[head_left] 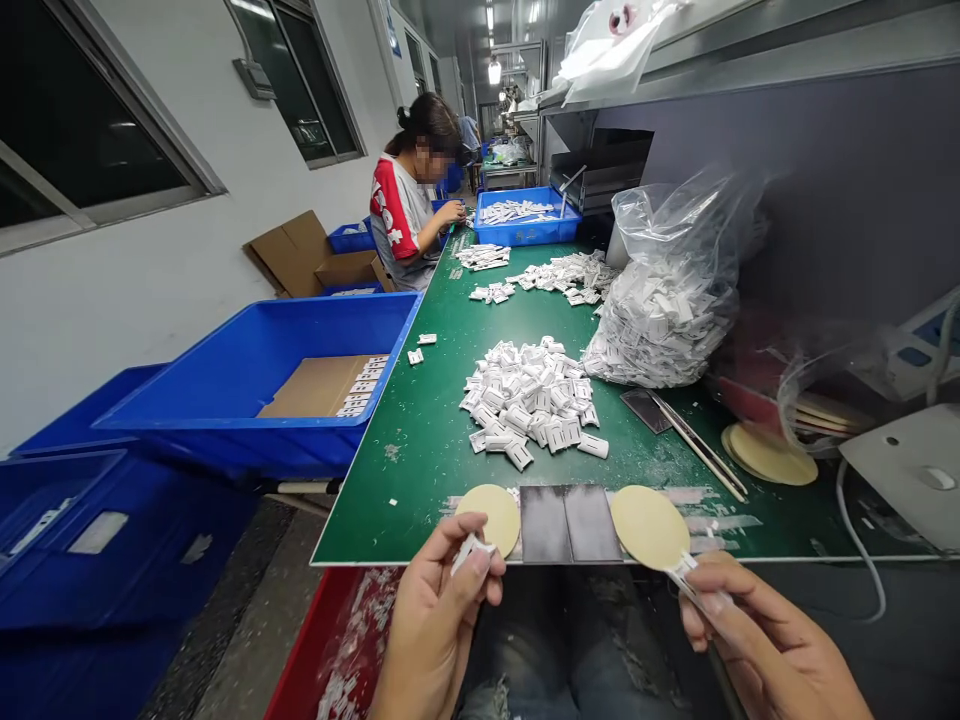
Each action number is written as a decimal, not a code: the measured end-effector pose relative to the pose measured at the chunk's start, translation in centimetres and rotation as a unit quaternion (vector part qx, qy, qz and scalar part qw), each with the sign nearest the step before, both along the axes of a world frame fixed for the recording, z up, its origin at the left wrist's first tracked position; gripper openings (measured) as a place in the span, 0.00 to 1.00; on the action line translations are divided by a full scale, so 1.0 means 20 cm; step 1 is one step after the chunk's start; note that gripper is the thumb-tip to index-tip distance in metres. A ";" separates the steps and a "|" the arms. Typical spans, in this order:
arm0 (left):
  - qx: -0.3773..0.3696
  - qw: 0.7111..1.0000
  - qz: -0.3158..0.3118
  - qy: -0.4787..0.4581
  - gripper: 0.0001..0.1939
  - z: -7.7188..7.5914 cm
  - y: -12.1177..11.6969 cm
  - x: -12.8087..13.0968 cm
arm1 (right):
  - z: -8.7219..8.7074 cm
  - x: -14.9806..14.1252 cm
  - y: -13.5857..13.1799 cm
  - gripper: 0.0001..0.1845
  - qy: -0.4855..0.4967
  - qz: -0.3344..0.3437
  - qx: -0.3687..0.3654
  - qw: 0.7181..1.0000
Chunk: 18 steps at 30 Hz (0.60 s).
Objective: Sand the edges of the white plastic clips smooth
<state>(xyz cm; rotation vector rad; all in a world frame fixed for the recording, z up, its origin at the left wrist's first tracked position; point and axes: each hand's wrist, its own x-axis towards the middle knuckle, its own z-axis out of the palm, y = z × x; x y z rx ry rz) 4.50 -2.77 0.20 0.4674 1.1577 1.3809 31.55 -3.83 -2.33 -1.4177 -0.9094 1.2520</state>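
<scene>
My left hand is closed on a small white plastic part at the near edge of the green mat, by a tan round disc. My right hand pinches a thin white tool whose tip lies against a second tan round disc. Between the discs lie two dark grey rectangular pads. A heap of small white plastic parts sits on the mat just beyond.
A clear bag of white parts stands right of the heap. Blue bins flank the table's left; a red bin sits below. A seated person works further along. More parts and a blue tray lie beyond.
</scene>
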 end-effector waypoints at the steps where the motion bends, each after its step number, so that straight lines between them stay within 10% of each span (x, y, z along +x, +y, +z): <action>1: -0.002 0.999 0.007 0.043 0.26 -0.02 0.01 -0.01 | -0.02 0.01 0.01 0.18 -0.028 -0.019 -0.009 0.999; 6: 0.004 0.967 -0.061 0.247 0.23 -0.03 0.04 -0.16 | 0.00 0.08 0.07 0.33 -0.092 -0.040 -0.039 0.994; 10: 0.009 0.859 -0.263 0.439 0.19 0.09 0.17 -0.26 | 0.13 0.10 0.20 0.23 -0.190 0.083 0.023 0.978; 14: 0.021 0.710 -0.415 0.568 0.15 0.22 0.41 -0.25 | 0.25 0.09 0.40 0.15 -0.362 0.270 0.112 0.885; 18: 0.032 0.672 -0.428 0.604 0.12 0.27 0.58 -0.25 | 0.30 0.10 0.54 0.14 -0.470 0.262 0.170 0.826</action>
